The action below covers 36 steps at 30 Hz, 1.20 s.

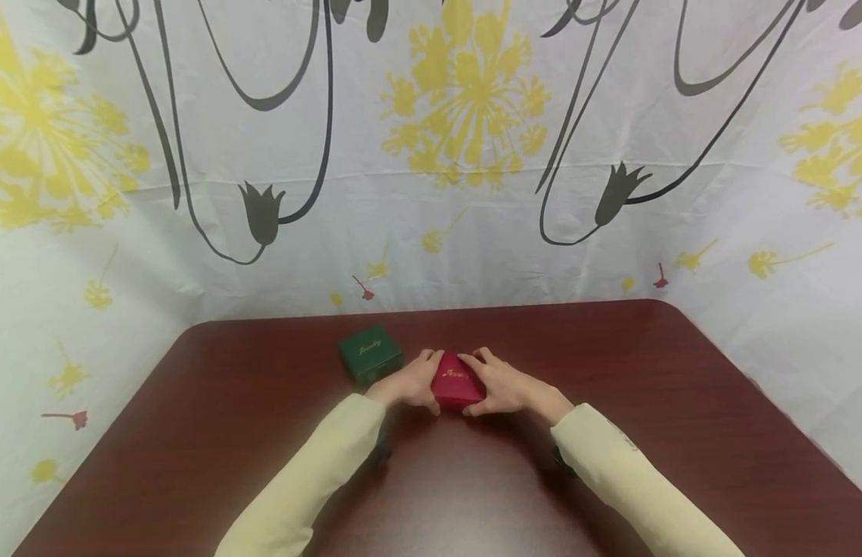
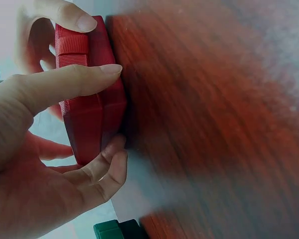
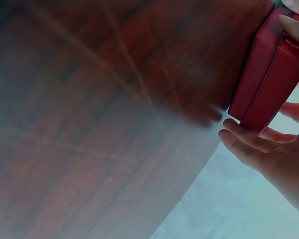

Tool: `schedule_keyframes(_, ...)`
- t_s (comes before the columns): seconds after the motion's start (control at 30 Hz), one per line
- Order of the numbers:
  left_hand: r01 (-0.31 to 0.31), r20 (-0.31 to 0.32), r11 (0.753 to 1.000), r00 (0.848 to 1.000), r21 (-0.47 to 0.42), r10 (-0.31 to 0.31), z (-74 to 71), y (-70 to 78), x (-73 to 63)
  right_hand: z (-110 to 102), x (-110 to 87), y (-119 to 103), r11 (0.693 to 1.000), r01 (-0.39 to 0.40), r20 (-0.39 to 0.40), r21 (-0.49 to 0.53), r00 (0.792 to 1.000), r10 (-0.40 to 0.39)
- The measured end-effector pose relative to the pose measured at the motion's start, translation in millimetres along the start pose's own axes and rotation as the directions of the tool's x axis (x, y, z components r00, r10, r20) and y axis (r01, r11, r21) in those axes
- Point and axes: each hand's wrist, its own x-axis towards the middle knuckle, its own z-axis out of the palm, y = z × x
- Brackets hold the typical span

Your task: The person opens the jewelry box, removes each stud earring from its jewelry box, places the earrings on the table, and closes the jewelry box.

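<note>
Both hands are at a small red jewelry box (image 1: 456, 384) with gold lettering on its lid. It sits closed on the table. My left hand (image 1: 412, 381) grips its left side, thumb at the near face and fingers toward the far edge. On the opposite side, my right hand (image 1: 506, 387) holds it with thumb in front and fingers behind. In the left wrist view a ribbed red tab (image 2: 74, 45) shows on the near face, beside the left thumb (image 2: 84, 79). The right wrist view shows the right fingers (image 3: 249, 139) bent along the box's far corner.
A green jewelry box (image 1: 371, 350), also with gold lettering, stands closed behind and left of the left hand. The dark reddish-brown wooden table (image 1: 612, 363) has rounded far corners. A white curtain (image 1: 417, 263) with yellow and grey flower prints hangs behind and around it.
</note>
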Motion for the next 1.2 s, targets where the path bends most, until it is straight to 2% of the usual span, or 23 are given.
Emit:
schedule_keyframes(0.4, -0.032, 0.018, 0.999, 0.999, -0.005, 0.032, 2.5, -0.3, -16.2, 3, -14.0, -5, 0.998, 0.051, -0.005, -0.023, 0.999, -0.051)
schedule_keyframes(0.87, -0.091, 0.024, 0.995, 0.996, 0.038, 0.09, 6.1, 0.9, -32.9, 4, -29.5, -14, 0.996, 0.084, 0.012, -0.011, 0.996, -0.084)
schedule_keyframes(1.2, -0.088, 0.043, 0.996, 0.995, 0.023, 0.087, 9.0, 2.4, -44.3, 6, -38.3, -19, 0.991, 0.121, -0.006, -0.049, 0.993, -0.121)
